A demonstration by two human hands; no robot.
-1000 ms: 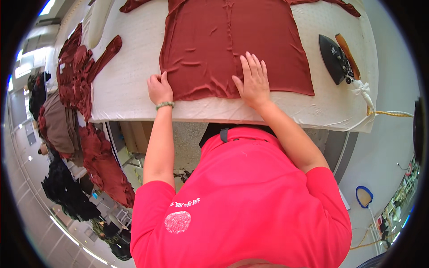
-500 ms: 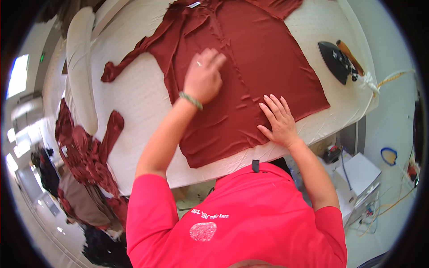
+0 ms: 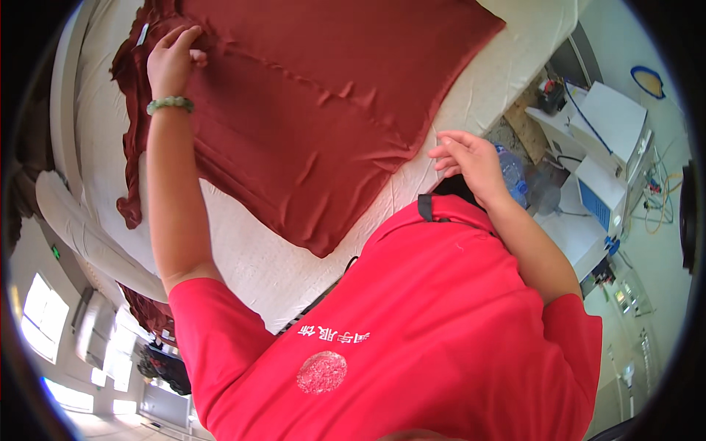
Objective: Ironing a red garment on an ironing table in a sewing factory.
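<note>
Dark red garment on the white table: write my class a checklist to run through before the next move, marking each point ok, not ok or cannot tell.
1. Dark red garment lying on the white table: ok.
2. Garment free of creases: not ok; several show.
3. Visible sleeve spread flat: not ok; it looks narrow and bunched.
4. Right hand clear of the garment: ok, apparently empty.
5. Left hand touching the garment: cannot tell; it is near the white label.

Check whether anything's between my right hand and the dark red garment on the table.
Nothing visible blocks it. Between your right hand and the nearest edge of the dark red garment, I see only a narrow strip of the white table cover, with no object on it.
</note>
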